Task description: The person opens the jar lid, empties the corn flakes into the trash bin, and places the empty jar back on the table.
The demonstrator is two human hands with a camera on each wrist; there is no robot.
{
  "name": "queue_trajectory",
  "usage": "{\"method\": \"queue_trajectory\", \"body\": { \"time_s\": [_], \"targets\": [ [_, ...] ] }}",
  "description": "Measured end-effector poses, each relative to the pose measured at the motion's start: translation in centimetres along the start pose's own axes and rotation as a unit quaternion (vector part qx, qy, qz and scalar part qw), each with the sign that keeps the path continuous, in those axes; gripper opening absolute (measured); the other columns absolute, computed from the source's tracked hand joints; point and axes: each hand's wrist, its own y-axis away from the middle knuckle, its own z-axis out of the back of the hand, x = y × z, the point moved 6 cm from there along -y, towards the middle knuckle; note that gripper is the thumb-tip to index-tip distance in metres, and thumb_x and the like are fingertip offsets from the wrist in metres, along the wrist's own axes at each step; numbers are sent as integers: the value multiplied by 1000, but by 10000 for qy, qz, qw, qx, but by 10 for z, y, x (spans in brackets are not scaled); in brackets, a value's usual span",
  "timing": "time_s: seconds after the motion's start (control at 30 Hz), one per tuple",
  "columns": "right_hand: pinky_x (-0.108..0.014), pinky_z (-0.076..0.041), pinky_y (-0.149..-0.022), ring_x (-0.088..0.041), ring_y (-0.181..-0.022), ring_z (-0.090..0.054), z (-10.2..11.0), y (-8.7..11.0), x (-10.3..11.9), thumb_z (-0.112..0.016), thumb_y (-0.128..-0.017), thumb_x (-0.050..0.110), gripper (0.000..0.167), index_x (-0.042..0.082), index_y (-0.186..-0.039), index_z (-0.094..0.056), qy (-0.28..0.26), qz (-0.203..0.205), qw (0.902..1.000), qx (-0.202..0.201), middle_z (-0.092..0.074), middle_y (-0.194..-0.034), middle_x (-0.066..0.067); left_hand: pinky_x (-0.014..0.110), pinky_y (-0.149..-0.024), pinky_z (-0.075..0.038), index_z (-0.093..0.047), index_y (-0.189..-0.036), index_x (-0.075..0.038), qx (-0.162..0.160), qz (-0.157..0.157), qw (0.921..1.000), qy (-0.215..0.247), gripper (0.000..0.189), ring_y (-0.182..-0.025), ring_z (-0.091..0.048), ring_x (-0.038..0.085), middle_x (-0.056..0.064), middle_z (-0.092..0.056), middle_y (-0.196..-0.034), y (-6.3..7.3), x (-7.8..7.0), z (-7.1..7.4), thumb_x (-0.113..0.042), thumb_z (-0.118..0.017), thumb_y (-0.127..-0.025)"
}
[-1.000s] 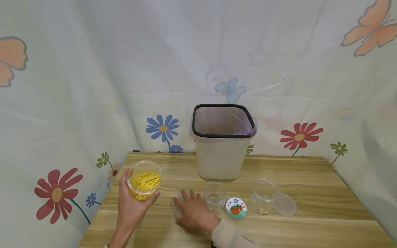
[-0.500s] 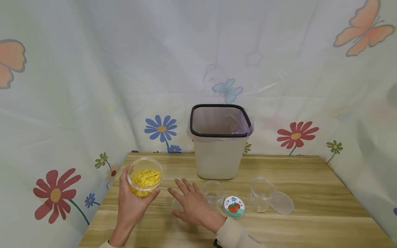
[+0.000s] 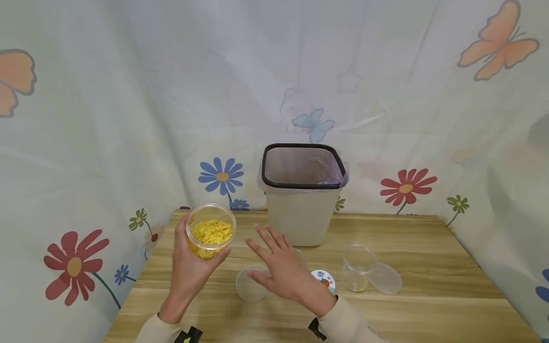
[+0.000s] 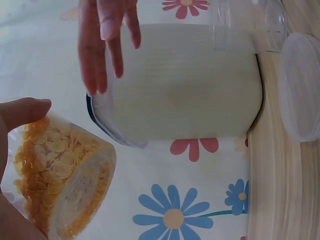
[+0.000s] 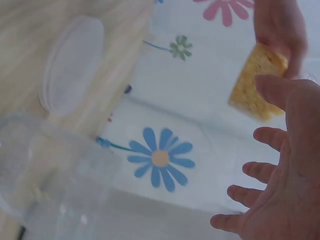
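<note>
My left hand (image 3: 188, 276) grips a clear plastic tub (image 4: 80, 195) by its side, held in the air above the left of the table. Yellow flakes (image 3: 212, 231) like corn flakes lie in its lower part; the top is uncovered. My right hand (image 3: 289, 274) hovers over the table with its fingers spread and holds nothing. Below and left of it lies a translucent round lid (image 3: 249, 287). A clear cup (image 3: 302, 257) is mostly hidden behind this hand. Partly covered by the right wrist is a round white lid (image 3: 323, 278) printed with tomatoes.
Behind the hands stands a cream bin (image 3: 300, 221) with a black rim and a purple-tinted liner. On the right, a second clear cup (image 3: 356, 271) stands with another translucent lid (image 3: 386, 279) beside it. Patterned curtain hangs behind the wooden table (image 3: 429, 267).
My right hand has lifted off the translucent lid, uncovering it, and come to hover in front of the clear cup. My left hand has raised the tub slightly, up and to the right.
</note>
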Motion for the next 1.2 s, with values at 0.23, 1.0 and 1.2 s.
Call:
{"method": "queue_trajectory", "body": {
  "time_s": [0.23,1.0,1.2],
  "targets": [
    [-68,-30,-111,-38,-149,-24,29,4,-10,-63,-92,47,67,24,-151,-40,-19,145,9979,-629,-21,-164,-8,66,-103,-40,-22,-154,-24,69,-147,9999,-11,119,-135,-43,33,11,-37,-151,-6,-6,-6,-18,-94,-61],
    [-70,-26,-111,-40,-148,-26,101,14,-64,-69,-89,37,72,20,-152,-39,236,-110,9839,-1766,-28,-161,-11,57,-103,-44,-24,-153,-23,307,-1268,9914,70,115,-131,-43,30,11,-41,-146,-39,-51,-53,-24,-93,-61],
    [-70,-23,-112,-38,-149,-23,114,15,-82,-69,-88,35,71,20,-151,-40,276,-259,9809,-1908,-28,-162,-11,56,-101,-46,-27,-152,-20,295,-1429,9893,38,113,-129,-45,31,12,-42,-145,-47,-62,-63,-26,-92,-61]
  ]
}}
